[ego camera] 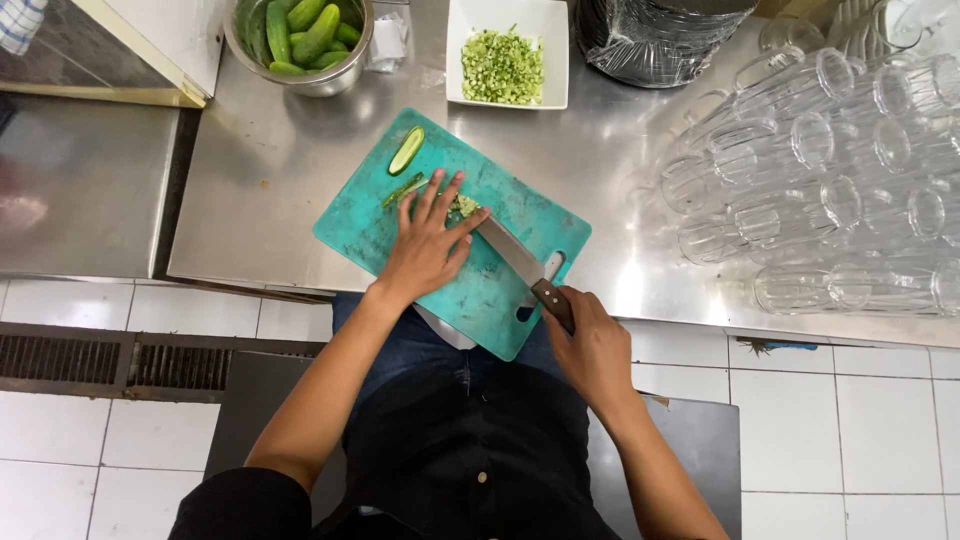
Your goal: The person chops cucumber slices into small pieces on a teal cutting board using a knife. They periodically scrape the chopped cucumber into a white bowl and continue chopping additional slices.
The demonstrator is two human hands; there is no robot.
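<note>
A teal cutting board [380,235] lies tilted on the steel counter [270,170]. My left hand [425,245] rests flat on it, fingers spread, over cucumber strips [404,189] and a small heap of chopped cucumber [465,205]. My right hand [590,345] grips the wooden handle of a knife [515,260], whose blade lies across the board with its tip under my left fingers. A halved cucumber piece [406,150] lies near the board's far corner.
A steel bowl of whole cucumbers [300,35] and a white square dish of diced cucumber [505,60] stand at the back. Several clear glasses [820,180] lie on their sides at the right. A wrapped stack of plates [650,35] sits behind them.
</note>
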